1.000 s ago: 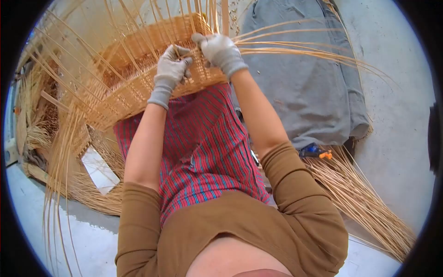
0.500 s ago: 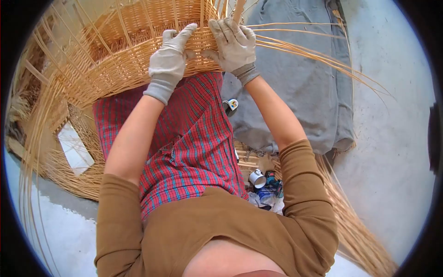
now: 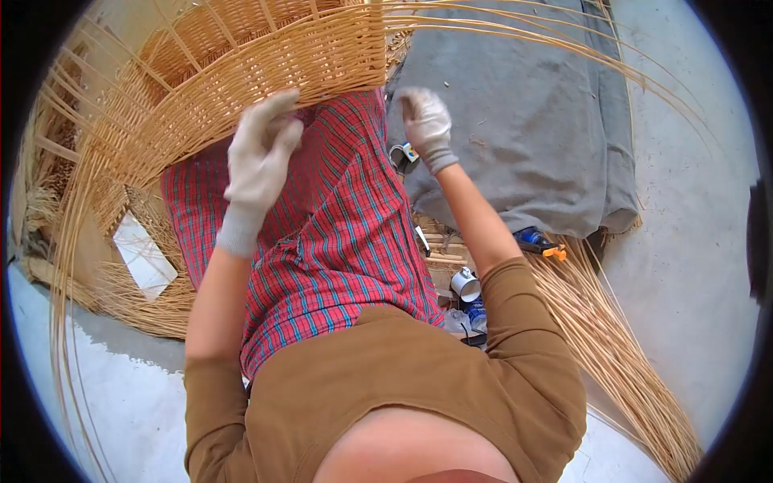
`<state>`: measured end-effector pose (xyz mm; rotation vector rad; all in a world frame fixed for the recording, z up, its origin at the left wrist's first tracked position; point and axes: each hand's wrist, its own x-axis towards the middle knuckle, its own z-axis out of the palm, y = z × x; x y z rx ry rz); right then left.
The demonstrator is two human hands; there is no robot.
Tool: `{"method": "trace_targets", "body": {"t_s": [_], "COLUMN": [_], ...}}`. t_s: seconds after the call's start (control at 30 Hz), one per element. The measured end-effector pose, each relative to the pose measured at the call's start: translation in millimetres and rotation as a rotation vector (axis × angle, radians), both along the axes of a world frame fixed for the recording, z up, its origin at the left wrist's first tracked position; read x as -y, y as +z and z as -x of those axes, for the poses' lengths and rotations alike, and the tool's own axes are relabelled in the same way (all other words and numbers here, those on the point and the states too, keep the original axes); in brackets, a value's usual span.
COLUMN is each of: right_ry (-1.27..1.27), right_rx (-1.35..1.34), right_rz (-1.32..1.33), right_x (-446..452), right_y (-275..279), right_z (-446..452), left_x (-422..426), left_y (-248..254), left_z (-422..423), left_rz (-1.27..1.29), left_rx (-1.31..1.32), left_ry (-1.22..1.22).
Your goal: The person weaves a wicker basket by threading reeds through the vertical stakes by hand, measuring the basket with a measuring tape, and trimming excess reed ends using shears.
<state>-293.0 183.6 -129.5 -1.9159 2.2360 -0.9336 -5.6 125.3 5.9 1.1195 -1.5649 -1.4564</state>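
1. Head view: the left hand (image 3: 262, 157), gloved, has its fingers parted and partly bent, with no object visible in them; they are beside the near wall of the basket (image 3: 241, 97), but contact cannot be told.
2. The right hand (image 3: 428, 121), also gloved, is above the grey cloth (image 3: 515, 121), near its left edge. Its fingers curl in and blur; I cannot tell how far they close, and no held object shows.
3. Counted: two gloved hands, one basket, one red checked cloth (image 3: 322, 217), one mug (image 3: 465, 284), one white panel (image 3: 145, 256). The strands are too many to count.
4. The mug is near the right sleeve (image 3: 527, 310), with a blue-and-orange object (image 3: 541, 241) beyond.
5. The basket spans the checked cloth's far edge, its right end at the far right corner.
6. Long strands (image 3: 555, 40) from the basket cross the grey cloth's far part.
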Motion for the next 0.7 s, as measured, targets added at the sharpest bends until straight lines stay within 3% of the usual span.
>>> {"method": "trace_targets", "body": {"t_s": [0.03, 0.07, 0.1, 0.13, 0.2, 0.27, 0.3, 0.33, 0.37, 0.4, 0.43, 0.47, 0.53, 0.57, 0.63, 0.7], "right_ry": [0.033, 0.085, 0.15, 0.187, 0.18, 0.097, -0.254, -0.268, -0.192, -0.151, -0.129, -0.136, -0.332, -0.327, -0.246, -0.021], "right_rx": [-0.054, -0.189, -0.247, -0.282, -0.383, -0.116, 0.255, 0.362, 0.104, 0.028, -0.055, -0.056, 0.399, 0.385, 1.088, 1.026], "right_rz": [-0.511, -0.886, -0.837, -0.734, -0.844, -0.749, -0.725, -0.912, -0.866, -0.856, -0.862, -0.849, -0.469, -0.453, -0.248, -0.231], "right_x": [-25.2, -47.5, -71.3, -87.8, -99.7, -96.5, -84.3, -70.6, -82.3, -72.6, -73.8, -73.6, -65.4, -60.5, -57.7, -52.3], "right_y": [-52.0, -52.1, -81.3, -107.3, -138.3, -170.9, -164.1, -126.8, -203.3, -163.7, -120.8, -127.8, -137.1, -116.9, -63.6, 52.7], "right_z": [14.6, 7.0, 9.8, 13.0, 17.7, 24.0, 15.7, 12.3, 33.6, 17.8, 10.1, 12.4, 26.9, 29.4, 28.7, -0.6], "left_x": [-15.5, -22.0, -20.9, -22.3, -24.4, -42.8, -52.1, -65.4, -79.8, -87.2, -92.8, -94.4, -91.2, -89.1, -79.9, -67.3], "left_y": [20.7, 49.9, 71.4, 77.2, 80.6, 65.5, 52.9, 50.9, 28.4, 28.3, 20.8, 24.7, 22.0, 22.3, 18.3, 15.9], "left_z": [-6.6, -11.4, -15.8, -18.2, -20.9, -22.4, -27.5, -23.9, -24.1, -23.2, -21.9, -18.9, -13.1, -9.0, 4.0, 18.5], "left_rz": [-0.047, -0.089, 0.174, 0.123, 0.012, -0.155, -0.012, -0.062, -0.061, -0.154, -0.027, 0.006, 0.042, 0.077, 0.064, 0.081], "left_rx": [-0.056, -0.113, 0.052, 0.052, 0.087, 0.029, 0.217, 0.182, 0.117, 0.209, 0.275, 0.354, 0.37, 0.329, 0.208, 0.054], "left_ry": [-0.056, -0.112, -0.201, -0.21, -0.129, 0.007, -0.045, -0.056, -0.104, -0.239, -0.375, -0.494, -0.581, -0.565, -0.475, -0.391]}}
